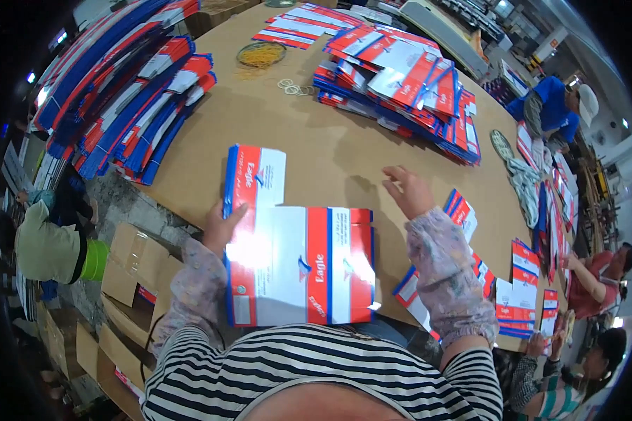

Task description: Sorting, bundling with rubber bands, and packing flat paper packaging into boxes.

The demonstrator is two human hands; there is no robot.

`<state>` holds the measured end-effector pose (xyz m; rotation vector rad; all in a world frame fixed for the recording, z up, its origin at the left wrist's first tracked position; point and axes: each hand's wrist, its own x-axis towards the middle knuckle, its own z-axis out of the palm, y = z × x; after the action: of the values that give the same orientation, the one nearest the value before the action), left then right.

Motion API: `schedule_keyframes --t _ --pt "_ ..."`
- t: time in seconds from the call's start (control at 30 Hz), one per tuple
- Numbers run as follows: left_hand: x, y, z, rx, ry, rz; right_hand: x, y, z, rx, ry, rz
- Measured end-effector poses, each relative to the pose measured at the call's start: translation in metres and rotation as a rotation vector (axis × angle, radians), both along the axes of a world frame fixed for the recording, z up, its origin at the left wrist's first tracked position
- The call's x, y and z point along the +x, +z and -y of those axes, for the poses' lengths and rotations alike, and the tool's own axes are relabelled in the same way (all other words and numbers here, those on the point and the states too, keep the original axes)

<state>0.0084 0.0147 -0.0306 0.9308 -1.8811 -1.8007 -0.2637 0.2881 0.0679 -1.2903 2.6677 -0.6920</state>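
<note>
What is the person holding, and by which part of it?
The left hand holds a flattened red, white and blue carton by its left edge, near the upper flap. The right hand holds nothing visible.

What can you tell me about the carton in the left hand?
The carton looks like glossy printed card, flat, with white and red panels and blue edging. A narrower panel extends from its upper left. It's before the person's striped top, printed face up. The left hand grips its left edge, thumb on the face. Whether the table supports it is unclear.
</note>
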Motion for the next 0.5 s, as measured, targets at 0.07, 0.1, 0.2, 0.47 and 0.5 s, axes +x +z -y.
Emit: schedule_keyframes --t 0.07,0.1,0.2,0.47,0.5 --pt "-0.002 0.004 0.041 0.060 -0.003 -0.137 -0.003 -0.013 0.084 0.003 0.052 -0.029" --pt "0.001 0.005 0.037 0.050 0.027 -0.154 -0.008 -0.019 0.117 0.040 0.103 -0.027" --pt "0.001 0.008 0.031 0.052 0.042 -0.110 -0.046 -0.056 0.195 0.017 0.181 -0.160" --pt "-0.017 0.009 0.015 -0.114 0.123 0.001 -0.115 -0.119 0.329 -0.185 0.011 -0.189" --pt "-0.018 0.009 0.013 -0.134 0.127 0.019 -0.120 -0.120 0.336 -0.189 0.009 -0.187"
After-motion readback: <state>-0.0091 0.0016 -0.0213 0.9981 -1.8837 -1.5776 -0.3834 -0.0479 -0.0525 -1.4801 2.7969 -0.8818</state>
